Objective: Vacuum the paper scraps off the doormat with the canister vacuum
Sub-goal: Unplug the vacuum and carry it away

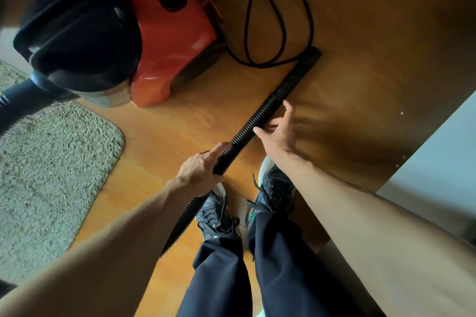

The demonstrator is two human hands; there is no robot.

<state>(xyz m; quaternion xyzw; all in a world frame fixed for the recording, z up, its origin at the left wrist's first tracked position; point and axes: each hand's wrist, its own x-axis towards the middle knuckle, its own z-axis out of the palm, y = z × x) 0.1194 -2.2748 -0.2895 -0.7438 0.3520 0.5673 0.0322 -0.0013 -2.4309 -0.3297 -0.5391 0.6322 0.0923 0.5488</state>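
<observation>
A red and black canister vacuum (154, 33) stands on the wooden floor at the upper left. Its black ribbed hose (247, 131) runs diagonally across the middle and ends in a smooth black nozzle (300, 72) near the cord. My left hand (203, 172) grips the hose low down, forefinger stretched along it. Higher up, my right hand (277, 131) touches the hose from the right, with loosely spread fingers and the thumb against the ribs. The shaggy grey doormat (51, 162) lies at the left. No paper scraps show on it.
A black power cord (260, 20) lies in loops on the floor behind the vacuum. My two dark shoes (273, 190) stand under the hose. A white wall or cabinet edge (438, 162) closes the right side. A few pale specks dot the floor at right.
</observation>
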